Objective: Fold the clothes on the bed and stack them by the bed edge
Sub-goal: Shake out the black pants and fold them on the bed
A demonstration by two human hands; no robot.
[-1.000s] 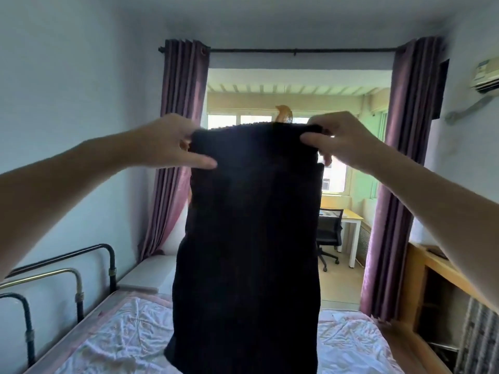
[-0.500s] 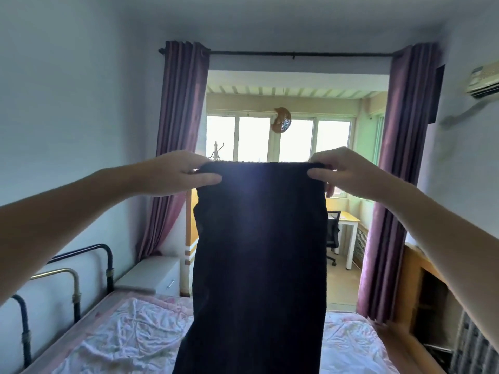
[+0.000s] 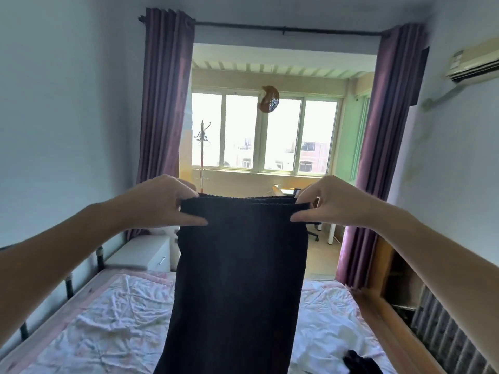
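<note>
The left hand (image 3: 159,202) pinches the left corner of the trousers' (image 3: 237,279) waistband, thumb laid flat across the front of the cloth, the other fingers curled behind the top edge. The right hand (image 3: 330,202) does the same at the right corner, thumb in front, fingers hooked over the band. Between the two grips the waistband runs taut and nearly level.

From there the dark trousers hang straight down in one long panel, side edges almost parallel, the lower end cut off by the bottom of the view, so whether it touches the bed (image 3: 108,327) cannot be told. Both forearms reach forward from the lower corners.

Below, the rumpled pale sheet shows on both sides of the hanging cloth. A small dark garment (image 3: 360,364) lies on the sheet at the lower right, near the wooden bed edge (image 3: 391,330). A metal rail (image 3: 68,282) borders the left side; a white cabinet (image 3: 140,253) stands beyond the bed's far left corner.
</note>
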